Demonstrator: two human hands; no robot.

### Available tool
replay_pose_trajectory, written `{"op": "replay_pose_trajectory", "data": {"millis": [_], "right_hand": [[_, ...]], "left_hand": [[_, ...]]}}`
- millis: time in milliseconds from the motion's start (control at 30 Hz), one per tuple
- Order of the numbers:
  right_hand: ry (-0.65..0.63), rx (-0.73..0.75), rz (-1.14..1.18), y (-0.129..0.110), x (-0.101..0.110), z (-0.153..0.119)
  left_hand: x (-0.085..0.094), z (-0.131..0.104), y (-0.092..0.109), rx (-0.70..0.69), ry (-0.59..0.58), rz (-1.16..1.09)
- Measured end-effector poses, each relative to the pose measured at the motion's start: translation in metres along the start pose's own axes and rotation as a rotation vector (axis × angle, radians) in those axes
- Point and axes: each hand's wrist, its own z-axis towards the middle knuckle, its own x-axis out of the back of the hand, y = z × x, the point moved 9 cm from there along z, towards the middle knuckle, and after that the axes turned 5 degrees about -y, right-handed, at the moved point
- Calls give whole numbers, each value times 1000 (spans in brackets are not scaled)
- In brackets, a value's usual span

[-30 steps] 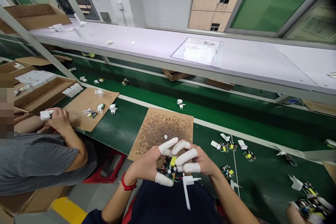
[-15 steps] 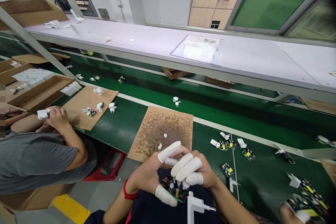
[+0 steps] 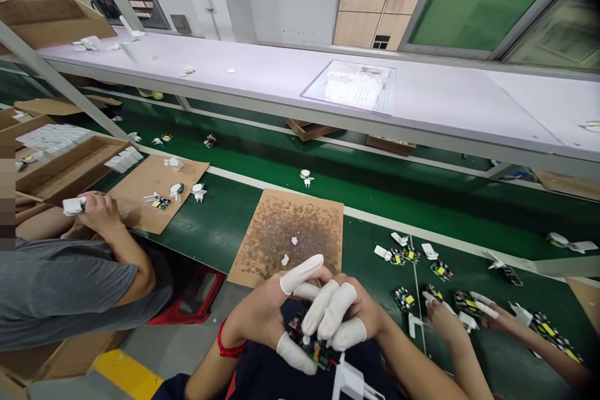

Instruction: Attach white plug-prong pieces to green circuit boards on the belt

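Observation:
A small circuit board with tall components is held low in front of my body. My left hand, with white finger covers and a red wristband, grips its left side with the thumb below. My right hand, in white finger covers too, closes over the board's top and right side. From the board's lower right hangs a white plug housing, joined by a short red wire. Just beyond my hands lies a stained brown cardboard sheet bearing two small white lumps.
Several boards with white housings lie at right, where another person's two hands reach in. A person in grey at left holds a white case. A shelf spans the back, above the green belt.
Another person's hands have moved in from the lower right corner with boards, onto the green surface. The white housing below my hands has tilted and dropped slightly. My right fingers have shifted a little.

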Motion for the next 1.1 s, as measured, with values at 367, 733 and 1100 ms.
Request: {"op": "replay_pose_trajectory", "data": {"millis": [367, 733, 1100], "right_hand": [[110, -90, -40, 5, 5, -10], [199, -144, -172, 17, 11, -25], [428, -132, -656, -2, 43, -43]], "left_hand": [[6, -10, -3, 67, 107, 3], [9, -13, 4, 73, 125, 148], [18, -17, -7, 199, 119, 572]]}}
